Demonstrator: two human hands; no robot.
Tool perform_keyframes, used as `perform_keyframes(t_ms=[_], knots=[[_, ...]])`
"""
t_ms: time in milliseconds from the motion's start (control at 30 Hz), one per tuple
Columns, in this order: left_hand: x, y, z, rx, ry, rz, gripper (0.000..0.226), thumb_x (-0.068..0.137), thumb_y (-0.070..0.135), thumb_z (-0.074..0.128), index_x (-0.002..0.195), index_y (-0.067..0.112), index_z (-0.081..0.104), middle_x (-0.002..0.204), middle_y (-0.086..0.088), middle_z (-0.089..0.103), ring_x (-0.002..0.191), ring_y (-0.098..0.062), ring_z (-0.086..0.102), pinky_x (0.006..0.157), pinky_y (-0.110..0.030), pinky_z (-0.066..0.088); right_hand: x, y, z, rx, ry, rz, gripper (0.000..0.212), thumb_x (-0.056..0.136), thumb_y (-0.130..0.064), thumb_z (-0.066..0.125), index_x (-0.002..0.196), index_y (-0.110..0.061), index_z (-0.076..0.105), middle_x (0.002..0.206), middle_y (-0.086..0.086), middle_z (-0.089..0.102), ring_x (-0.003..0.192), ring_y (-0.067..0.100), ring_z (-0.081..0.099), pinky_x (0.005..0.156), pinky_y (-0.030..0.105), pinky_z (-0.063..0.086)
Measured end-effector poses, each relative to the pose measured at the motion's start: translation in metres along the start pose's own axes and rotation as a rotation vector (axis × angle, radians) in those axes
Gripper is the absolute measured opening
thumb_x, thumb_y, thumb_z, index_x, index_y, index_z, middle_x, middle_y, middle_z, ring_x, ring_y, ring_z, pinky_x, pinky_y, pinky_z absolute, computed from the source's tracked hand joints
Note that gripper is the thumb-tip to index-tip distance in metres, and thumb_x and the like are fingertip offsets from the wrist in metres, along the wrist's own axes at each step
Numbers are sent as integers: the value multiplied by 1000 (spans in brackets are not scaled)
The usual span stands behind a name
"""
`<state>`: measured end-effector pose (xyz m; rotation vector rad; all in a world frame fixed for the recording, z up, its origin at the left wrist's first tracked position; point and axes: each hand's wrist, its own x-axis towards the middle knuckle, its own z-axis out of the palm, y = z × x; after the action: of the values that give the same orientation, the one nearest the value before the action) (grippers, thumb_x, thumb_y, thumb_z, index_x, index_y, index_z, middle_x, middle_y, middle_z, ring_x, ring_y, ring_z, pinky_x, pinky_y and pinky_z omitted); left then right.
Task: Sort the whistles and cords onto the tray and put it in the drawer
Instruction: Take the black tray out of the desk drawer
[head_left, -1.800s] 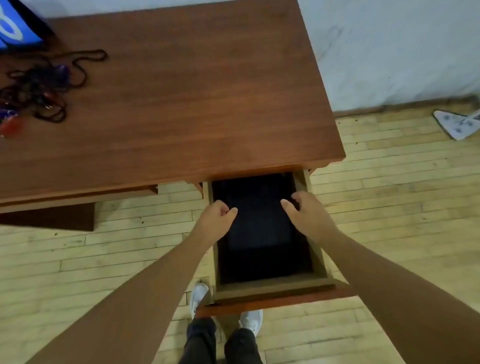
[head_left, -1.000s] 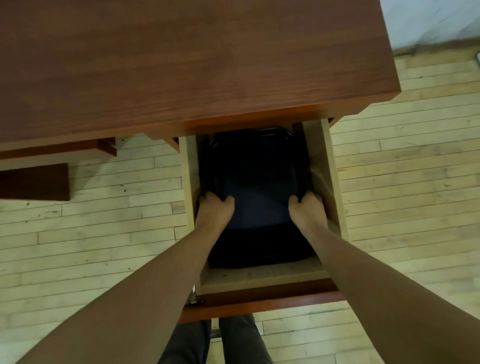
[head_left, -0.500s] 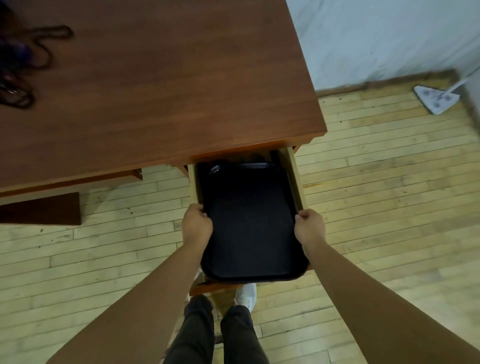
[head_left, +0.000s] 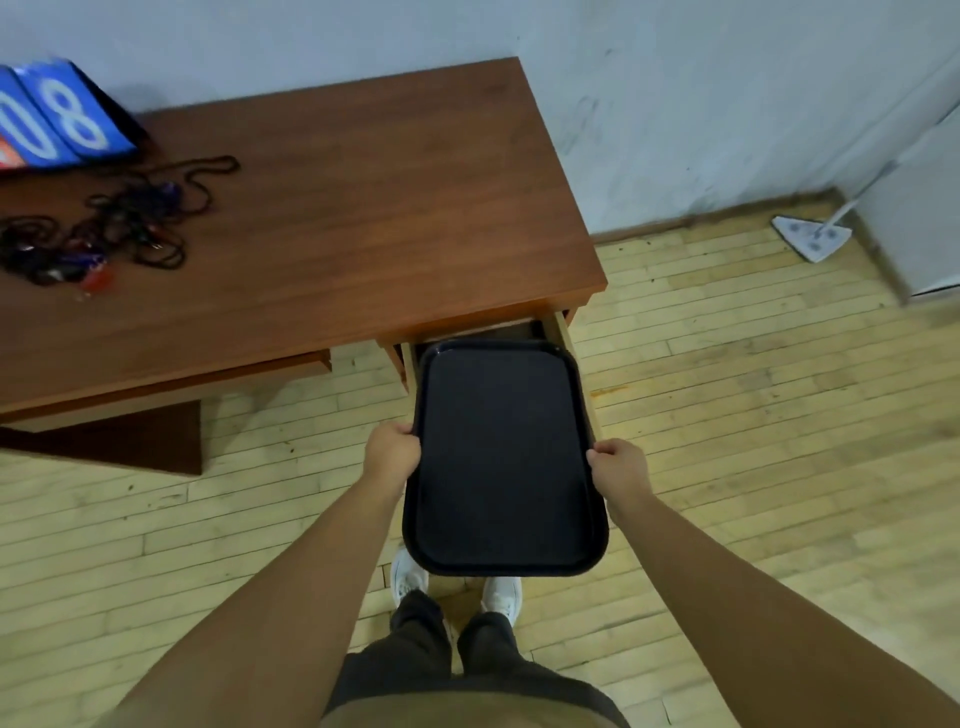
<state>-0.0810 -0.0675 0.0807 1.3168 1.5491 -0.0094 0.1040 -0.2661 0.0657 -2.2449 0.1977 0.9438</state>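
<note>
Tray (head_left: 501, 457), one, gripped between left hand (head_left: 392, 454) and right hand (head_left: 618, 467)

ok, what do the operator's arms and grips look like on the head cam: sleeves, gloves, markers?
Left grip and right grip are bare hands: no gloves, and no rings or markers that show. Left forearm and right forearm are bare to the frame edge, with no sleeve, watch, band or cable in view.
</note>
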Motion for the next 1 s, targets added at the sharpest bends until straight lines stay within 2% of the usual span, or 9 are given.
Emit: perform_keyframes(t_ms=[67,167,267,333,400,500,700,833,1000], knots=[[-15,4,-8,-10,9,15,32,85,-1,51,87,19,75,89,-2,74,90,-24,68,86,-42,58,-16,-3,-7,2,-8,-31,23,97,-8,53,114,-7,67,108,10,68,101,28,63,88,41,56],[-35,19,-25,-69,25,27,31,89,-2,51,87,19,73,88,-2,72,85,-21,65,72,-35,55,-31,-14,-15,-3,-24,-96,22,96,-12,54,113,-10,67,104,9,70,96,28,65,83,43,58],[-39,35,-43,-105,59,69,27,90,-1,53,99,17,72,97,-3,72,92,-23,66,78,-40,57,-46,-33,-18,27,-49,-138,18,98,-15,54,111,-15,65,103,9,69,93,28,66,81,44,60],[-43,48,-59,-130,83,95,24,92,-2,54,100,15,68,97,-4,69,88,-22,64,72,-37,55,-52,-49,-17,41,-52,-183,17,99,-15,54,112,-13,65,105,9,68,94,27,64,78,39,56],[-42,58,-76,-150,120,106,23,93,-2,55,108,10,67,100,-5,68,93,-24,64,78,-39,56,-59,-69,-13,37,-43,-238,20,99,-14,55,116,-11,64,110,8,66,100,26,62,81,36,52],[-39,69,-109,-156,161,140,22,92,-1,58,108,9,69,104,-5,69,100,-27,65,93,-45,55,-66,-103,1,20,-61,-299,23,100,-15,55,121,-12,64,114,7,66,106,26,62,92,41,54],[3,72,-181,-179,214,132,24,91,2,61,112,12,69,108,-7,70,101,-29,67,94,-47,56,-79,-172,57,-12,-98,-408,21,100,-12,57,119,-10,64,107,3,63,101,23,59,93,37,51],[52,67,-229,-266,212,119,24,88,3,61,108,15,69,110,-11,71,101,-32,68,93,-51,56,-83,-212,110,-16,-115,-425,9,99,-8,59,106,-10,64,110,9,65,102,25,60,93,38,51],[107,67,-278,-259,151,124,21,96,2,57,111,11,69,108,-8,71,101,-26,66,95,-44,55,-82,-249,179,-42,-100,-387,11,98,-9,59,106,-9,66,107,8,67,98,25,61,86,38,51]])
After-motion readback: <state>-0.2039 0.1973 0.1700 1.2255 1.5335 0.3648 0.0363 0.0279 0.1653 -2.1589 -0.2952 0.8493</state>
